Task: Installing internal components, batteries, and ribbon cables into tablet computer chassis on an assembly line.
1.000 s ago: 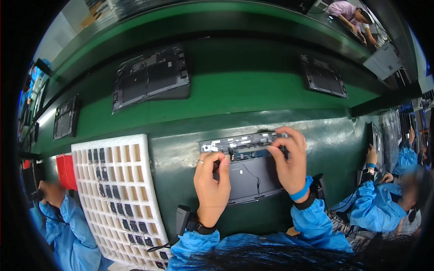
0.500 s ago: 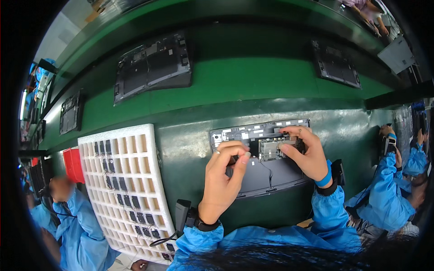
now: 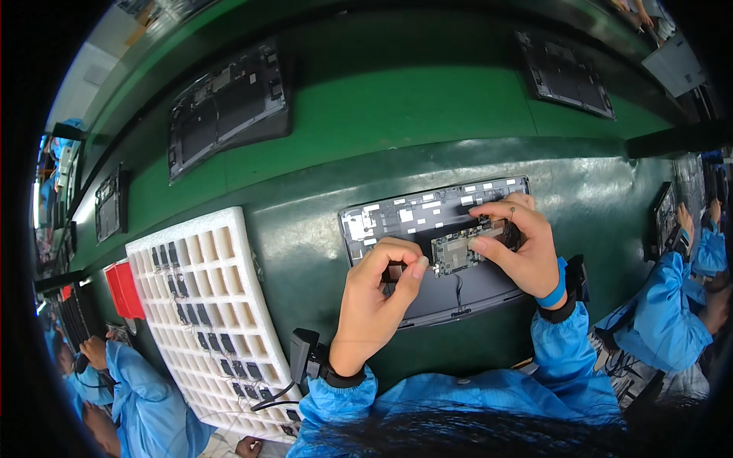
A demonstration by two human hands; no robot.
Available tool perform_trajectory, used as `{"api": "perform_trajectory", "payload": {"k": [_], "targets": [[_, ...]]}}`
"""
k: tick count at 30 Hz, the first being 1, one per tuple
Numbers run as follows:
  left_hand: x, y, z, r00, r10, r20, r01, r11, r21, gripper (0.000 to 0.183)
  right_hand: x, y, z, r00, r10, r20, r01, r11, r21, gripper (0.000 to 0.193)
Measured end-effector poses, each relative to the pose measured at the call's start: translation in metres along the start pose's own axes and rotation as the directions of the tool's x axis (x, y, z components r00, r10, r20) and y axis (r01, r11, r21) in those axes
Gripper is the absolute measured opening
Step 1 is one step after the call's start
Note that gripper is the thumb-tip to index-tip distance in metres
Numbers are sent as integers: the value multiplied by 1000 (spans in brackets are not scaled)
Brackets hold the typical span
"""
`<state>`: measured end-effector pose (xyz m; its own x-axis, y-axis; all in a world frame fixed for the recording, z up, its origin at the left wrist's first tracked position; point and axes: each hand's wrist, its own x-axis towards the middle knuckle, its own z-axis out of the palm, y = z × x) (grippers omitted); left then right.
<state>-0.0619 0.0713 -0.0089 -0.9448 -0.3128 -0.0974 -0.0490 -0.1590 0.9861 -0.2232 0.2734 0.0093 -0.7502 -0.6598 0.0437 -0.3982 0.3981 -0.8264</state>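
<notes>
A circuit board [image 3: 456,253] is held by my right hand [image 3: 528,252], whose thumb lies on its face and whose fingers curl over its far edge. My left hand [image 3: 376,294] is closed in a pinch at the board's left edge. Whatever sits between that thumb and forefinger is too small to make out. Under both hands lies a dark grey device housing [image 3: 489,294] with white stickers along its far part. A thin dark cable [image 3: 459,286] runs down its middle. The board is raised and tilted over the housing.
To my left, a white foam tray [image 3: 248,259] holds several small black parts with thin wires. A red bin [image 3: 124,290] stands past it. Similar housings [image 3: 229,107] [image 3: 565,75] lie on the green strip beyond the table. Co-workers in blue sleeves [image 3: 657,305] sit on both sides.
My left thumb and forefinger have closed together at the board's left edge. The board's face is turned more toward me. The whole view has shifted slightly.
</notes>
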Motion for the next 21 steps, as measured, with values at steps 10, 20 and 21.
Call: {"api": "perform_trajectory", "payload": {"k": [10,20,21], "targets": [[1,-1,1,1000,18,-2,-18,998,65,6,1,0,-1,1000,-28,13,28,999,-34,38],[2,-1,3,1000,18,-24,-17,997,78,6,2,2,-1,1000,-27,6,27,999,-29,38],[2,0,3,999,22,-30,-20,996,84,7,2,1,-1,1000,-28,7,29,999,-27,38]]}}
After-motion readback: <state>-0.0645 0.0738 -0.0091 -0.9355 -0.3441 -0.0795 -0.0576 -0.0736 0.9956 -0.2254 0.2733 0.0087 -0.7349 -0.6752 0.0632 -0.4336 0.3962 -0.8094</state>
